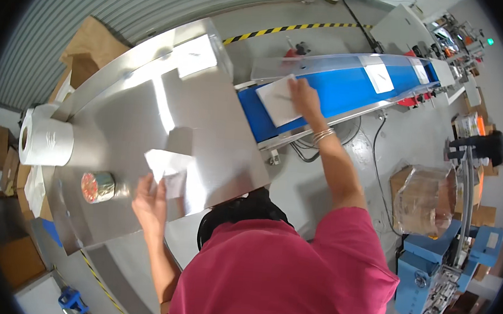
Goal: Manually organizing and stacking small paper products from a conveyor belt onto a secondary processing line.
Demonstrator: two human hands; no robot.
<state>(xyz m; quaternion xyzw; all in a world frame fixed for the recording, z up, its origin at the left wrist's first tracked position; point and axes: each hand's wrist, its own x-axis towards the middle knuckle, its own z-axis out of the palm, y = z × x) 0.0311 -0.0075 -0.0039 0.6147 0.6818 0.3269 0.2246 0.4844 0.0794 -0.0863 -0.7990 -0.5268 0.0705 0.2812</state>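
Right hand (pixel 305 99), nearly closed, holds a white square packet (pixel 274 104) by its edge over the blue conveyor belt (pixel 340 93), seemingly keeping it level; left hand (pixel 151 205) lightly pinches a white sheet (pixel 166 161) above the steel table (pixel 110 132).

This is a factory-style workshop. A blue conveyor belt (pixel 340 93), a steel worktable (pixel 119 127) and a blue machine (pixel 421 268) show it, along with black-and-yellow floor tape (pixel 295 27) and a corrugated metal wall (pixel 113 7).
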